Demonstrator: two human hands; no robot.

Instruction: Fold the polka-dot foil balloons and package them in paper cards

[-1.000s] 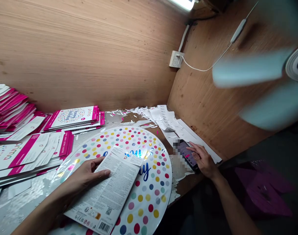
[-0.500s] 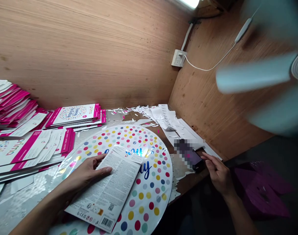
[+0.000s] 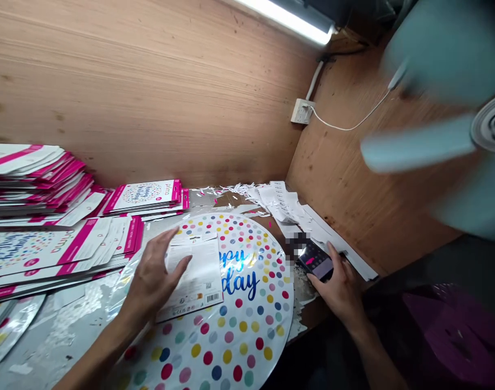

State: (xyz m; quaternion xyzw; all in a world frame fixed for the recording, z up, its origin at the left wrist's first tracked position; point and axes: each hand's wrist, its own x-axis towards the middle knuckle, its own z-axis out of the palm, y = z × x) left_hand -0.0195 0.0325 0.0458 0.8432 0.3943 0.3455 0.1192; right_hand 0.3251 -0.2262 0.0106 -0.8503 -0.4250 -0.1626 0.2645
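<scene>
My left hand (image 3: 153, 276) has its thumb and fingers spread apart over the left side of a white printed packet (image 3: 196, 271). The packet lies back side up, with small print and a barcode, on a large round foil balloon (image 3: 231, 336) with coloured dots and blue lettering. Over at the right, my right hand (image 3: 340, 284) grips a dark phone (image 3: 318, 261) by its edges, thumb on the near side and fingers on the far side. The phone's screen faces up, and its far end is blurred out.
Stacks of pink and white packets (image 3: 60, 189) stand at the left. Paper strips (image 3: 277, 200) and scraps lie along the back corner. A fan (image 3: 422, 146) with blue-green blades is close at the upper right. A socket (image 3: 302, 111) with a white cable hangs on the wall.
My left hand has opened off the packet, which now lies further back and turned straighter on the balloon. My right hand has moved from beside the phone to grip it.
</scene>
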